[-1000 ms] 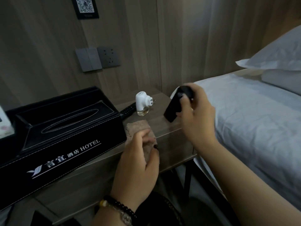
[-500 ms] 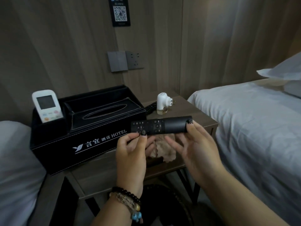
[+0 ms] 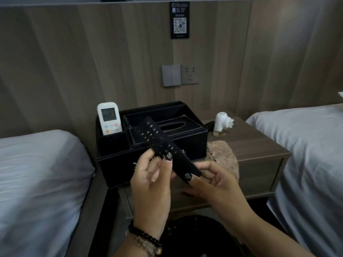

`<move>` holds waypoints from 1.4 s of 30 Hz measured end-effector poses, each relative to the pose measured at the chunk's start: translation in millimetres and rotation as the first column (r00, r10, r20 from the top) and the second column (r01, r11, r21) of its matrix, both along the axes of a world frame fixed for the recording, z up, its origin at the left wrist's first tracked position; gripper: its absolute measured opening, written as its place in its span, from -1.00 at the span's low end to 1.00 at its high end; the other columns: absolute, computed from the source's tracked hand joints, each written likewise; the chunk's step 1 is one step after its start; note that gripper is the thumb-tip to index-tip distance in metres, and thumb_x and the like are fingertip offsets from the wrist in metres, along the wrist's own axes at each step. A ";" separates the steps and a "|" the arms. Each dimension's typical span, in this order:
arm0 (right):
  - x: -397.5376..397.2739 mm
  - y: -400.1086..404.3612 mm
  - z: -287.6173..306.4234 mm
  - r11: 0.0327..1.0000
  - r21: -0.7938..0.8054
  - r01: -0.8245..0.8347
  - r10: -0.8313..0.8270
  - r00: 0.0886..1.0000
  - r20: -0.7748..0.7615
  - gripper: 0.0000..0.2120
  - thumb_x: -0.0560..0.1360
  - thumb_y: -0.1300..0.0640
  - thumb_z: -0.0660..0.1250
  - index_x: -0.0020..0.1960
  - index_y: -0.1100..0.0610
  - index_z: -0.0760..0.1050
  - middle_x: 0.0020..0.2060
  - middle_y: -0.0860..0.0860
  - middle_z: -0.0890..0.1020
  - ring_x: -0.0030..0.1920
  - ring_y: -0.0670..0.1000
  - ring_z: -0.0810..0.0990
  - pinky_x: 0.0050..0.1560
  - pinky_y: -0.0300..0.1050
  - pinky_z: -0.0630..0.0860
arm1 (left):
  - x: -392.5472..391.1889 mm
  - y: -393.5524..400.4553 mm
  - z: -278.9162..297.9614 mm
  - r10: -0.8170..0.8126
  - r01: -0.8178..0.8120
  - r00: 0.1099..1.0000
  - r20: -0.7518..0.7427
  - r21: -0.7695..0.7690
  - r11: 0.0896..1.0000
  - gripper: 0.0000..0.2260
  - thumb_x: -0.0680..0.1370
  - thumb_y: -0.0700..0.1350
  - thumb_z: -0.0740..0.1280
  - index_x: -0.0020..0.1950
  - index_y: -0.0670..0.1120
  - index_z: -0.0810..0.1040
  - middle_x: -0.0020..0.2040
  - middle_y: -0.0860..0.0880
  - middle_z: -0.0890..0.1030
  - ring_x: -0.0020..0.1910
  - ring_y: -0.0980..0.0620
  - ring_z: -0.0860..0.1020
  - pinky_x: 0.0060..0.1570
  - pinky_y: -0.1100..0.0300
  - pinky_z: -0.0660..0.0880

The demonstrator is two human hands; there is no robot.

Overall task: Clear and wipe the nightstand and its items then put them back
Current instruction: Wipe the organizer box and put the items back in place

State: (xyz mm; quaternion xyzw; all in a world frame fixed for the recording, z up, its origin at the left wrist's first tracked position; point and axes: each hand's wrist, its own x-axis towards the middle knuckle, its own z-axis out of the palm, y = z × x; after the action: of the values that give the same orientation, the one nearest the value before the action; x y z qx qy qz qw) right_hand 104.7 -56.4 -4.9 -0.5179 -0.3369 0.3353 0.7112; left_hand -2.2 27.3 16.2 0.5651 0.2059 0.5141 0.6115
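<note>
1. While both hands hold it up in front of the nightstand (image 3: 259,151), the black TV remote (image 3: 163,148) lies slanted, buttons up: the left hand (image 3: 150,180) pinches its middle between thumb and fingers, and the right hand (image 3: 213,184) pinches the near end
2. Both holds look light, fingertip only, so I'd guess the remote could slip or tip out if either hand lets go to fetch the cloth; it would fall toward the floor or the nightstand's edge
3. Just behind the right hand, the brownish cloth (image 3: 220,153) lies crumpled on the nightstand top, touched by neither hand; the hand covers its near part
4. Left of the cloth sits the black tissue box organiser (image 3: 191,143), its front lettering mostly hidden by the hands and remote
5. Standing in the organiser's left slot is the white AC remote (image 3: 109,121), lower half out of sight
6. Further back on the right, the white plug-in vaporiser (image 3: 221,124) stands near the wall; a careless wipe might knock it over. Something dark beside it is too hidden to name
7. Dim light blurs the remote's button markings
</note>
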 end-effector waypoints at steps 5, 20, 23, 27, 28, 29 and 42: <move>-5.0 24.5 35.3 0.995 -0.081 -0.052 0.073 0.958 0.279 -0.73 0.25 0.18 0.48 -0.05 0.12 0.63 -0.09 0.04 0.72 -0.05 -0.01 0.69 -0.04 -0.18 0.62 | -20.6 32.3 15.8 0.056 -0.060 0.997 0.045 0.100 0.993 -0.68 0.43 -0.05 0.36 0.18 0.00 0.56 0.02 0.06 0.70 0.06 0.08 0.65 0.01 0.16 0.60; -36.2 155.4 180.4 0.982 0.032 -0.187 0.133 0.797 0.589 -0.62 0.51 0.29 0.39 0.30 0.16 0.46 0.08 0.20 0.63 -0.04 0.12 0.70 -0.07 0.03 0.67 | -57.6 146.9 57.3 0.206 -0.241 0.968 0.146 0.302 0.922 -0.79 0.53 -0.20 0.37 0.15 -0.01 0.59 -0.01 0.02 0.70 0.02 0.12 0.65 0.02 0.27 0.54; -38.2 169.5 186.4 0.978 0.047 -0.203 0.123 0.745 0.656 -0.69 0.52 0.35 0.35 0.23 0.16 0.52 -0.03 0.12 0.68 -0.08 0.04 0.71 -0.12 -0.01 0.68 | -53.4 158.9 59.0 0.210 -0.246 0.967 0.144 0.315 0.917 -0.78 0.52 -0.24 0.38 0.11 0.01 0.59 -0.01 0.03 0.70 0.02 0.12 0.65 0.06 0.20 0.55; -29.6 182.7 186.8 0.965 0.072 -0.254 0.143 0.734 0.664 -0.74 0.51 0.37 0.35 0.14 0.12 0.57 -0.05 0.09 0.67 -0.07 0.01 0.70 -0.07 0.05 0.67 | -53.3 169.4 61.4 0.255 -0.281 0.960 0.119 0.425 0.861 -0.75 0.51 -0.23 0.39 0.13 0.04 0.57 0.01 0.06 0.67 0.02 0.17 0.63 0.08 0.25 0.54; -26.2 185.4 185.5 0.960 0.077 -0.271 0.156 0.741 0.653 -0.74 0.51 0.36 0.36 0.13 0.12 0.58 -0.04 0.10 0.67 -0.05 0.03 0.70 -0.06 0.05 0.66 | -53.8 171.7 61.8 0.275 -0.295 0.955 0.111 0.462 0.837 -0.75 0.52 -0.23 0.40 0.13 0.05 0.56 0.00 0.08 0.67 0.00 0.20 0.63 0.05 0.29 0.53; -22.9 187.9 183.4 0.955 0.081 -0.285 0.170 0.750 0.639 -0.74 0.51 0.35 0.36 0.14 0.12 0.58 -0.03 0.10 0.67 -0.03 0.04 0.70 -0.06 0.03 0.66 | -54.0 173.8 61.4 0.299 -0.310 0.949 0.103 0.494 0.812 -0.74 0.52 -0.22 0.40 0.13 0.09 0.56 -0.01 0.10 0.66 -0.02 0.22 0.63 0.03 0.32 0.52; 1.9 205.4 156.3 0.963 0.022 -0.268 0.218 0.827 0.518 -0.70 0.49 0.34 0.37 0.21 0.16 0.57 0.12 0.22 0.64 0.08 0.12 0.67 0.03 0.10 0.63 | -42.2 187.1 45.1 0.367 -0.261 0.927 -0.082 0.562 0.785 -0.51 0.49 -0.14 0.44 0.37 0.16 0.44 -0.04 -0.01 0.67 -0.12 0.11 0.63 0.00 0.16 0.58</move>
State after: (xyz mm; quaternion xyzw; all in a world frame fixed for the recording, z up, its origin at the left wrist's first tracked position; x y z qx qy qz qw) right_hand 106.6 148.9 151.3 -0.5071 -0.5918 0.2577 0.5712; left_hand -44.4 214.3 61.2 0.7177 0.2000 0.5904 0.3103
